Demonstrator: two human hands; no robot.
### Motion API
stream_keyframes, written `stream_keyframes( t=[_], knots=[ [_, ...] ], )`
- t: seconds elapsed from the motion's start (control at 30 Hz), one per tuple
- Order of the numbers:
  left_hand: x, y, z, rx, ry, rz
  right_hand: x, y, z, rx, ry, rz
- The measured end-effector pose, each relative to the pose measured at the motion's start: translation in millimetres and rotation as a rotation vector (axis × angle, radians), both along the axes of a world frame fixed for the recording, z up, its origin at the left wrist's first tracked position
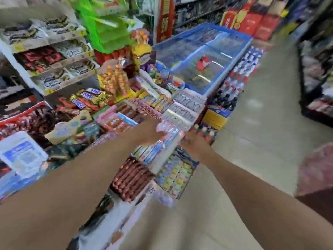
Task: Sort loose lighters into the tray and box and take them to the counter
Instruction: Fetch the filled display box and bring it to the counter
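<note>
The frame is motion-blurred. Both my arms reach forward over the edge of a shop counter. Between my hands is a long tray of lighters (170, 131), pale pink and clear, held just above the sweets display. My left hand (150, 132) grips its left end with the fingers curled under it. My right hand (193, 144) holds the right end, its fingertips hidden against the tray. No separate box or loose lighters can be made out.
The counter (162, 159) is packed with chocolate bars (84, 101), candy boxes (133, 179) and gum packs (187, 105). A blue chest freezer (207, 56) stands beyond. Bottles (239, 76) line the floor beside it. An aisle of pale floor (261, 123) runs on the right, with dark shelves (317, 78) along it.
</note>
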State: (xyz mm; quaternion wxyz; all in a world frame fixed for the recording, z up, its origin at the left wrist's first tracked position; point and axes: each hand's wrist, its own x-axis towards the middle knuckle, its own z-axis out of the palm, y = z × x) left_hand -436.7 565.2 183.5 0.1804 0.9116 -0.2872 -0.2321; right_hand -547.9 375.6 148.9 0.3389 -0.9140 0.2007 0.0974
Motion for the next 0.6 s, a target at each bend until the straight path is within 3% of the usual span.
stream_keyframes(
  t=[0.17, 0.27, 0.37, 0.6],
  knots=[
    [-70, -119, -33, -0.073, 0.082, -0.124, -102, -85, -39, 0.096, 0.067, -0.137],
    [-101, -171, -67, -0.007, 0.099, -0.19, -156, -117, -69, 0.134, 0.081, -0.235],
    [-126, -214, -89, 0.046, 0.145, -0.225, -199, -143, -106, 0.089, 0.242, -0.214],
    [-132, -301, -145, 0.185, 0.256, -0.273, -264, -182, -164, 0.244, 0.477, -0.267]
  ],
)
